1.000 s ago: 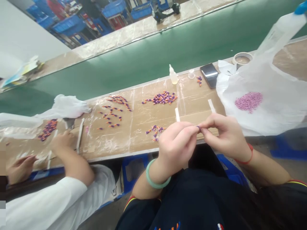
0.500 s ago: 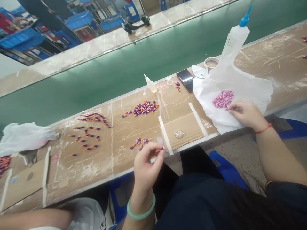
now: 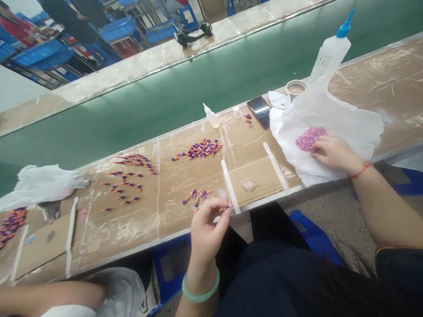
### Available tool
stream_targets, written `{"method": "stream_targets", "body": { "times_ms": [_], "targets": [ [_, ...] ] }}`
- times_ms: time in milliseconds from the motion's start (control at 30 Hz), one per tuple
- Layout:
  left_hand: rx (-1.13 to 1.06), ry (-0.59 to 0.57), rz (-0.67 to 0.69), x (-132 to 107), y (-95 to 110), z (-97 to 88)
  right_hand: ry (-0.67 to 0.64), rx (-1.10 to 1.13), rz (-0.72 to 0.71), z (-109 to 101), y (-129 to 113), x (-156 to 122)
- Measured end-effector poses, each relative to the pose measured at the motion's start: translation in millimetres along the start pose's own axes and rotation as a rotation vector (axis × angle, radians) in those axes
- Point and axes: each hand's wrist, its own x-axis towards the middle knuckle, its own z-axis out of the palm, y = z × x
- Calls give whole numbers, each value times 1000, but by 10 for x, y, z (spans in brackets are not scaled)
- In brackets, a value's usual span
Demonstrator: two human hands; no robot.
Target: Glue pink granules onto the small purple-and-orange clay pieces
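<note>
My left hand [image 3: 208, 229] pinches a small purple-and-orange piece [image 3: 226, 208] with a pink spot at its end, just above the bench's front edge. At the pile of tiny pink bits [image 3: 307, 138] on crumpled white paper [image 3: 353, 119], my right hand [image 3: 335, 154] has its thumb and fingertips pressed together; whatever lies between them is too small to make out. Between the hands, a clear blob [image 3: 249, 185] sits on a taped cardboard sheet [image 3: 264, 171]. A small group of purple-and-orange pieces [image 3: 197, 194] lies just beyond my left hand.
A larger heap of pieces [image 3: 205, 149] and loose rows [image 3: 132, 160] cover the bench further left. Toward the back stand a small dropper bottle [image 3: 211, 116], a phone [image 3: 259, 111], a tape roll [image 3: 296, 87] and a tall blue-tipped bottle [image 3: 330, 55]. Another person's arm [image 3: 56, 296] rests at lower left.
My right hand has shifted slightly left, its fingertips now closed at the lower edge of the pink pile. My left hand keeps its pinch on the piece. The whole view has shifted a little.
</note>
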Motion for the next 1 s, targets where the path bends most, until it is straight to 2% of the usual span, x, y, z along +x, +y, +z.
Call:
{"method": "stream_targets", "body": {
  "times_ms": [133,300,433,500,633,767,1000],
  "targets": [
    [-44,-1,-13,-13,-25,7,-10,57,-10,-30,-65,37],
    [-126,12,-52,-25,-42,32,244,535,189,-122,-232,-119],
    [-262,-28,-80,-24,-54,75,354,792,226,-106,-423,-217],
    [-323,-51,-86,-25,-58,95,358,951,237,-80,-535,-208],
    [-385,-69,-96,-41,-63,115,285,1266,304,-45,-741,-145],
    [-416,-73,-124,-64,-88,118,314,1242,352,-4,-779,-76],
    [-430,-67,-164,-53,-166,141,586,927,594,6,-441,-20]
  ]
}}
